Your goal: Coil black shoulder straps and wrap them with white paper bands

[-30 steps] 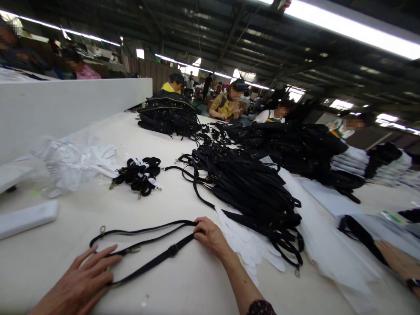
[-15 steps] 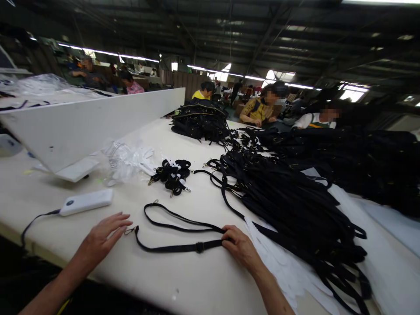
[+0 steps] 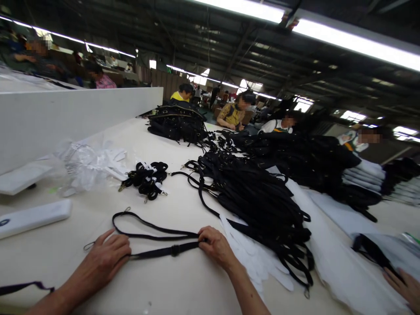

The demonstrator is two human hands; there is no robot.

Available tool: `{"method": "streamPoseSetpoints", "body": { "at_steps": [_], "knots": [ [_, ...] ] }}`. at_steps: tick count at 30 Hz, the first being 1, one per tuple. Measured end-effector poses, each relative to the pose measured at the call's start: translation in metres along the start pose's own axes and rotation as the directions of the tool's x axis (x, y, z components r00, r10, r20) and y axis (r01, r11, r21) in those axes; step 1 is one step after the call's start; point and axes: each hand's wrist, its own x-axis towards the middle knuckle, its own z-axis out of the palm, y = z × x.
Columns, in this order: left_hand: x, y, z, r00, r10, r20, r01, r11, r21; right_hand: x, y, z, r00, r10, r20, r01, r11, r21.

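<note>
A thin black strap [image 3: 154,252] with a slide buckle and metal hooks lies doubled in a loop on the white table. My right hand [image 3: 216,247] pinches it at the folded end. Over the strap's near end rests my left hand [image 3: 110,258], fingers curled down on it, with a metal hook [image 3: 88,246] poking out on the left; the fingertips are partly hidden. Beyond the hands sits a small bunch of rolled black straps [image 3: 146,180] with white wraps and hooks. A large heap of black straps [image 3: 246,192] spreads to the right, beside white paper strips [image 3: 246,253].
A white power bank [image 3: 36,216] and clear plastic bags [image 3: 88,164] are on the left, before a white partition [image 3: 82,116]. Black bags [image 3: 177,122] are piled at the back. At the right edge, another person's hand [image 3: 403,286] touches a black strap. Several people work beyond.
My left hand has moved from beside the hook onto the strap's near end. The view has turned right, bringing another person's hand into sight.
</note>
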Motion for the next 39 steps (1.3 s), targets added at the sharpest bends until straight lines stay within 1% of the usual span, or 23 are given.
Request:
{"method": "streamPoseSetpoints", "body": {
  "at_steps": [2, 3, 4, 6, 8, 9, 10, 12, 15, 17, 19, 22, 24, 26, 29, 31, 33, 36, 39],
  "knots": [
    [0.012, -0.003, -0.003, 0.999, -0.033, -0.04, 0.034, 0.999, 0.027, -0.001, 0.0, 0.0, 1.0, -0.013, 0.013, 0.013, 1.0, -0.015],
    [0.019, -0.003, -0.004, 0.997, -0.065, -0.042, 0.066, 0.997, 0.028, -0.001, 0.0, -0.001, 1.0, -0.005, 0.018, 0.005, 1.0, -0.023],
    [0.027, -0.003, -0.005, 0.996, -0.091, -0.02, 0.091, 0.996, 0.016, -0.001, 0.0, -0.001, 1.0, 0.013, 0.022, -0.013, 0.999, -0.031],
    [0.04, -0.004, -0.007, 0.989, -0.115, 0.093, 0.119, 0.992, -0.04, -0.002, -0.002, -0.002, 0.998, 0.062, 0.024, -0.061, 0.998, -0.034],
    [0.051, -0.006, -0.009, 0.972, -0.101, 0.213, 0.128, 0.985, -0.115, -0.003, -0.004, -0.004, 0.995, 0.1, 0.024, -0.1, 0.995, -0.019],
    [0.055, -0.006, -0.01, 0.964, -0.096, 0.246, 0.134, 0.98, -0.147, -0.004, -0.004, -0.005, 0.994, 0.109, 0.026, -0.109, 0.994, -0.01],
    [0.057, -0.006, -0.011, 0.962, -0.093, 0.255, 0.14, 0.975, -0.172, -0.005, -0.005, -0.007, 0.993, 0.111, 0.03, -0.111, 0.994, -0.006],
    [0.059, -0.001, -0.013, 0.972, -0.101, 0.214, 0.144, 0.97, -0.194, -0.007, -0.005, -0.011, 0.994, 0.103, 0.033, -0.103, 0.995, -0.02],
    [0.055, 0.013, -0.008, 0.982, -0.174, 0.078, 0.185, 0.966, -0.179, -0.006, -0.007, -0.015, 0.995, 0.076, 0.059, -0.071, 0.995, -0.076],
    [0.051, 0.023, -0.001, 0.971, -0.239, 0.011, 0.237, 0.957, -0.165, -0.001, -0.014, -0.014, 0.994, 0.047, 0.095, -0.036, 0.993, -0.109],
    [0.047, 0.03, 0.006, 0.958, -0.287, -0.021, 0.28, 0.947, -0.158, 0.007, -0.025, -0.007, 0.992, 0.004, 0.127, 0.012, 0.992, -0.126],
    [0.044, 0.032, 0.011, 0.946, -0.321, -0.046, 0.31, 0.937, -0.16, 0.019, -0.042, 0.014, 0.985, -0.074, 0.155, 0.095, 0.987, -0.132],
    [0.043, 0.03, 0.012, 0.944, -0.325, -0.058, 0.312, 0.936, -0.162, 0.023, -0.048, 0.03, 0.979, -0.116, 0.166, 0.138, 0.983, -0.124],
    [0.043, 0.027, 0.011, 0.945, -0.321, -0.064, 0.307, 0.938, -0.161, 0.025, -0.047, 0.044, 0.98, -0.134, 0.149, 0.152, 0.982, -0.116],
    [0.041, 0.025, 0.009, 0.951, -0.304, -0.055, 0.292, 0.942, -0.166, 0.024, -0.038, 0.058, 0.99, -0.124, 0.073, 0.132, 0.984, -0.116],
    [0.039, 0.023, 0.007, 0.956, -0.289, -0.042, 0.277, 0.944, -0.182, 0.021, -0.033, 0.06, 0.992, -0.114, 0.051, 0.12, 0.985, -0.128],
    [0.036, 0.021, 0.005, 0.961, -0.274, -0.032, 0.263, 0.943, -0.203, 0.019, -0.033, 0.059, 0.992, -0.108, 0.061, 0.116, 0.982, -0.15],
    [0.032, 0.017, 0.006, 0.968, -0.251, -0.016, 0.241, 0.943, -0.231, 0.015, -0.04, 0.054, 0.995, -0.072, 0.066, 0.082, 0.981, -0.175],
    [0.029, 0.013, 0.011, 0.973, -0.231, -0.007, 0.222, 0.943, -0.246, 0.011, -0.053, 0.049, 0.997, -0.029, 0.073, 0.042, 0.983, -0.179]
  ]
}}
